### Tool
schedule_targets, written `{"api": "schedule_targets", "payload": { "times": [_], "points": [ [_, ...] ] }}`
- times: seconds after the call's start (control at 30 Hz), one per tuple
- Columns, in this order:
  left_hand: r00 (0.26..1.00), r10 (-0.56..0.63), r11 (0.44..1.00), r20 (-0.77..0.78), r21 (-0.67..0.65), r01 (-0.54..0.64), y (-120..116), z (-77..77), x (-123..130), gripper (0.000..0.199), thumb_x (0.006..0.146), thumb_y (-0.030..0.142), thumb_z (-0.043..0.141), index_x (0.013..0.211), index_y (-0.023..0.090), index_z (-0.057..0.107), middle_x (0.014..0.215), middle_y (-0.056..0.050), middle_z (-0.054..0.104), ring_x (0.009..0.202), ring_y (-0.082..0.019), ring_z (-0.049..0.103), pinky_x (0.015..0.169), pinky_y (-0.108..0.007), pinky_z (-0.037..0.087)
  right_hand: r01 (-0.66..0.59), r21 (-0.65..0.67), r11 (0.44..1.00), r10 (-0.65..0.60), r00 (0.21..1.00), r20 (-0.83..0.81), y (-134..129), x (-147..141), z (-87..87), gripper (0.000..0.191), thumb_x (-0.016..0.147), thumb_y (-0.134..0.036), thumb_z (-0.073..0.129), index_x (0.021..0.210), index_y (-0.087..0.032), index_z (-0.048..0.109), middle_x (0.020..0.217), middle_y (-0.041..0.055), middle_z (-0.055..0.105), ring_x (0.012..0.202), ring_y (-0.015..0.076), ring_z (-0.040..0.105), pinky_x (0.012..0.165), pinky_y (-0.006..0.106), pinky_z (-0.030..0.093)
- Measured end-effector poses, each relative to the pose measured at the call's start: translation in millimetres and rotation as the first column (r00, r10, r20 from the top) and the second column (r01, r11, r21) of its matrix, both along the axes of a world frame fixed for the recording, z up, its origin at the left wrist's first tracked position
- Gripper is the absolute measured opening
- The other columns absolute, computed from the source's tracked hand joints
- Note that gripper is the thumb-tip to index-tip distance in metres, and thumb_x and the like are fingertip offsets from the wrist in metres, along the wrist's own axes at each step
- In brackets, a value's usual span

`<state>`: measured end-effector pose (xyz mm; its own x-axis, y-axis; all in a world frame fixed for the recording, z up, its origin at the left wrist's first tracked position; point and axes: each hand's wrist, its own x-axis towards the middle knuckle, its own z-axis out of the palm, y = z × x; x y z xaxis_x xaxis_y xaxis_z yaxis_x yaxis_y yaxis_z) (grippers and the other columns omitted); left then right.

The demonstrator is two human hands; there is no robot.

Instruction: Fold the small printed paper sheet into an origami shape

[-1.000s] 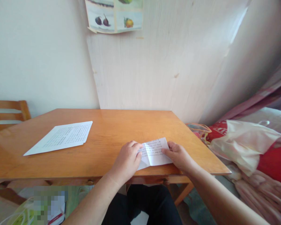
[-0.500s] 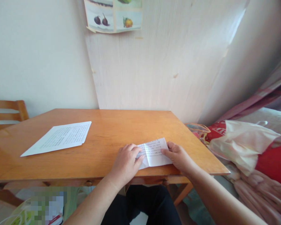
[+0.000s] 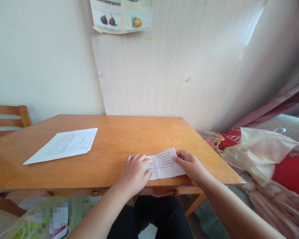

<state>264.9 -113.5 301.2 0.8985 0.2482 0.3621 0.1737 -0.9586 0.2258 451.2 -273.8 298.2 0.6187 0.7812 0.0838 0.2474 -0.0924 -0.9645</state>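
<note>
A small printed sheet of paper [image 3: 165, 165] with a crease down its left part lies at the table's front edge. My right hand [image 3: 188, 165] pinches its right edge, thumb on top and fingers behind. Over the left end of the paper rests my left hand [image 3: 137, 171], its curled fingers and thumb holding that end against the table. The paper's left edge is hidden beneath this hand.
The wooden table [image 3: 109, 142] carries white printed sheets [image 3: 67, 146] on its left side. A wooden chair [image 3: 10, 118] stands at the far left. Bags, including a white plastic bag [image 3: 259, 146], and pink cloth [image 3: 269, 205] lie to the right of the table.
My left hand has shifted slightly right over the paper, covering more of its left end. The crease looks flatter now. My right hand keeps its pinch.
</note>
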Motion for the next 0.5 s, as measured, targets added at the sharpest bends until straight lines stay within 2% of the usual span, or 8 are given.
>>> {"api": "schedule_targets", "payload": {
  "times": [0.13, 0.27, 0.5],
  "points": [
    [0.999, -0.011, 1.000, -0.032, 0.002, 0.011, 0.3, 2.5, -1.3, 0.019, 0.091, 0.032, 0.062, 0.108, 0.027, 0.069, 0.110, -0.004, 0.068, 0.106, -0.026, 0.058, 0.090, -0.041, 0.037, 0.008, -0.012, 1.000, -0.008, 0.999, 0.033, -0.9, 4.6, -3.9, 0.021, 0.083, -0.040, 0.060, 0.089, -0.020, 0.062, 0.080, 0.0027, 0.068, 0.070, 0.0176, 0.060, 0.060, 0.028, 0.044],
    [0.997, -0.016, 1.000, -0.072, -0.003, 0.016, 3.1, 9.1, -1.7, 0.021, 0.092, 0.033, 0.060, 0.110, 0.026, 0.069, 0.108, -0.004, 0.069, 0.105, -0.027, 0.060, 0.091, -0.043, 0.038, 0.044, -0.057, 0.997, -0.031, 0.977, 0.211, -0.9, 9.5, -9.7, 0.017, 0.084, -0.036, 0.058, 0.087, -0.019, 0.062, 0.077, 0.0013, 0.065, 0.067, 0.0166, 0.058, 0.058, 0.027, 0.042],
    [0.986, -0.081, 0.992, -0.144, -0.103, 0.067, 16.7, 27.3, 12.7, 0.030, 0.095, 0.028, 0.050, 0.117, 0.024, 0.070, 0.107, -0.008, 0.070, 0.100, -0.026, 0.064, 0.086, -0.038, 0.043, 0.167, -0.108, 0.980, -0.084, 0.841, 0.535, -3.5, -5.6, -0.8, 0.015, 0.090, -0.028, 0.053, 0.095, -0.022, 0.066, 0.086, 0.0032, 0.069, 0.077, 0.0197, 0.063, 0.068, 0.031, 0.046]
  ]
}}
